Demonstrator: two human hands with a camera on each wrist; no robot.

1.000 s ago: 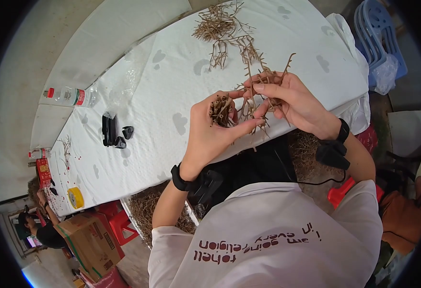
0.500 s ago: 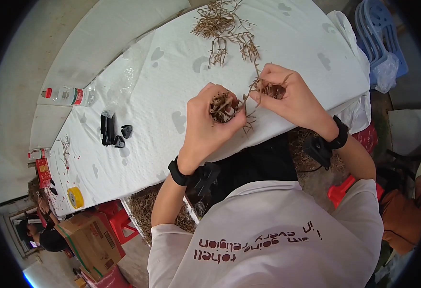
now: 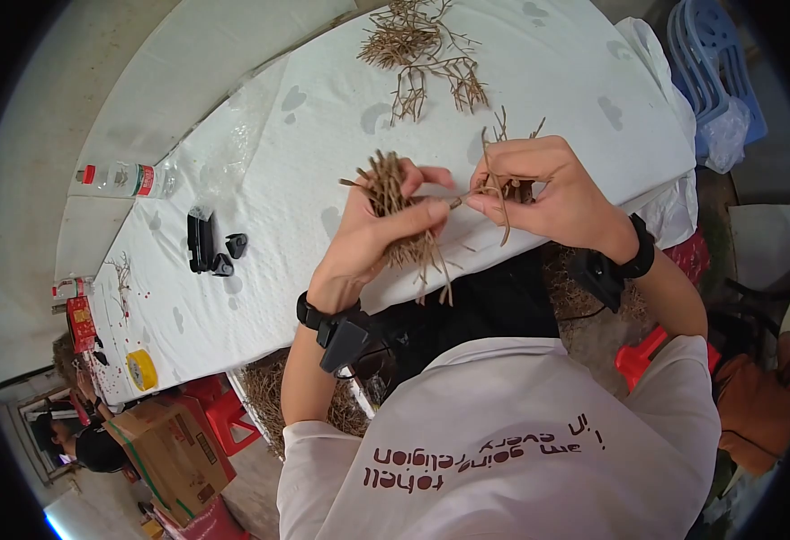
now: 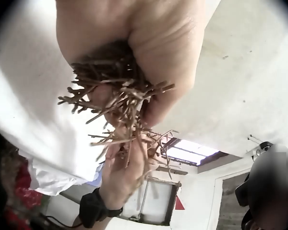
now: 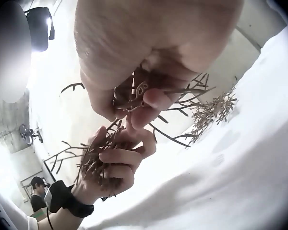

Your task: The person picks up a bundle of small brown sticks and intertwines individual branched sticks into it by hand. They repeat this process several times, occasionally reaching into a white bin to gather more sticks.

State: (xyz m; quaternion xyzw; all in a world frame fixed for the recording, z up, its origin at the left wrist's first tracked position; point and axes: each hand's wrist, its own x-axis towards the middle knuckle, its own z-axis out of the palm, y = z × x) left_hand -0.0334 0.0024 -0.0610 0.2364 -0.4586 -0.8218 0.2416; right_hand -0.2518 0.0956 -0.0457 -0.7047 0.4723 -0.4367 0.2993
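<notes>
Brown and likely brittle, the bundle of twigs (image 3: 384,184) calls for a steady, light hold, each stem pinched low so its forks don't snag or snap. The left hand (image 3: 350,241) is partly closed, thumb and fingers round that bundle, above the near edge of the desk (image 3: 539,81). The right hand (image 3: 575,193) grasps a smaller cluster (image 3: 506,189), thumb and finger pinching together; more twigs (image 3: 404,45) lie beyond.
</notes>
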